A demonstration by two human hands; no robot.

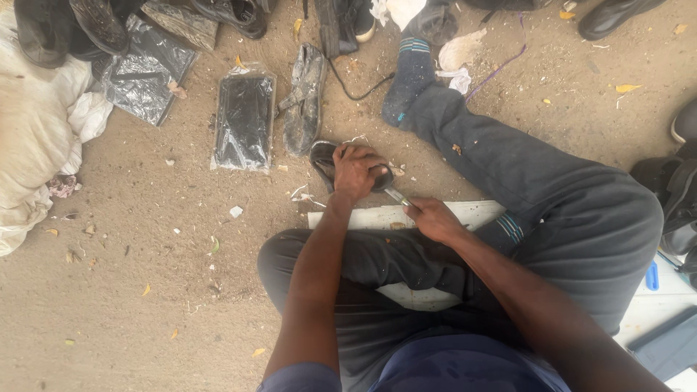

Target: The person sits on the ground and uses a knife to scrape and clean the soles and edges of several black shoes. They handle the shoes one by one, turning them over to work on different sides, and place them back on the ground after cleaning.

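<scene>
On the sandy ground before the crossed legs, the left hand (pixel 356 170) grips a dark shoe sole (pixel 323 161) and presses it down. Just beside it, the right hand (pixel 433 218) is closed around a thin metal tool (pixel 396 194) that touches the sole, over a white board (pixel 377 216).

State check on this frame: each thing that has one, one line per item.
left hand: pressed down on the shoe sole, gripping it
right hand: closed on the knife
knife: blade tip at the sole's edge
shoe sole: on the sand, pinned by the hand
white board: flat under the legs
plastic-wrapped black pack: sealed, lying flat
worn sole: loose on the sand
</scene>
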